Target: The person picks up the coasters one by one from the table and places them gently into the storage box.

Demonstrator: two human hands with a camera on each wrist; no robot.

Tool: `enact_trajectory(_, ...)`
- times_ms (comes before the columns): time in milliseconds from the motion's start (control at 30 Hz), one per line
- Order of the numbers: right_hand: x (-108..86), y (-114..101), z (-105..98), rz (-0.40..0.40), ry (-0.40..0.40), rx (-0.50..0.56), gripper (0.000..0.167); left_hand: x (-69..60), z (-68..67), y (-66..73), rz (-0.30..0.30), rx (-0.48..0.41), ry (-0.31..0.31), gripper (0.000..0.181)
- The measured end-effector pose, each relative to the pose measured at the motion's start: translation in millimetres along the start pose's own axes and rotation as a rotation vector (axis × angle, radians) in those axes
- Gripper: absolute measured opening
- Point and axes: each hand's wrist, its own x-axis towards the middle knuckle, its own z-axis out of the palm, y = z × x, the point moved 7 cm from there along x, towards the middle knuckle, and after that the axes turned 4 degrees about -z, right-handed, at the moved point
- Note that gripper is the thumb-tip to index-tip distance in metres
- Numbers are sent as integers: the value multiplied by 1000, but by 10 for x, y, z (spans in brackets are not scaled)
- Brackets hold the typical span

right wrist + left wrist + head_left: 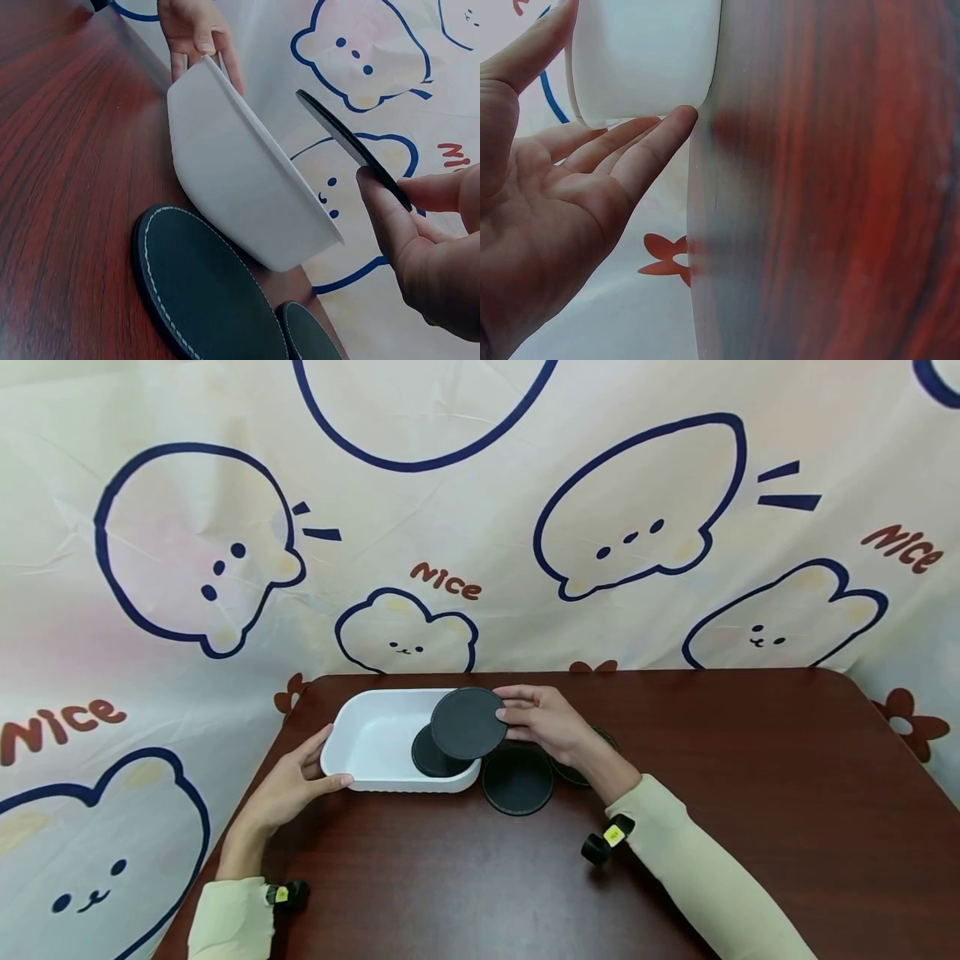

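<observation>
At the left end of a white rectangular basin (367,752), my left hand (288,785) grips it, thumb at the near corner and fingers along the side. The left wrist view shows the fingertips of that hand (577,172) against the basin's white wall (649,60). My right hand (547,727) pinches the edge of a round black coaster (468,723) above the basin's right end. In the right wrist view this coaster (349,142) is tilted between thumb and fingers. Another black coaster (435,756) lies inside the basin, partly covered by the held one.
A black coaster (517,781) with a stitched edge lies on the brown table (465,877), right of the basin. One more coaster (606,737) is mostly hidden behind the right hand and wrist. A patterned cloth (510,510) hangs behind the table's far edge.
</observation>
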Motion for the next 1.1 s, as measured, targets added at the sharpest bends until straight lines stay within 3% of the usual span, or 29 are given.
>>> enact_trajectory(400,208,69,245,54,5,48,47,25,-12,-15,12,-1,-6,103)
enact_trajectory(600,291,108,404,50,-5,22,47,3,-10,-13,6,-5,-4,104)
enact_trajectory(1100,362,106,537,23,21,-49,43,5,-11,1,15,4,-3,104)
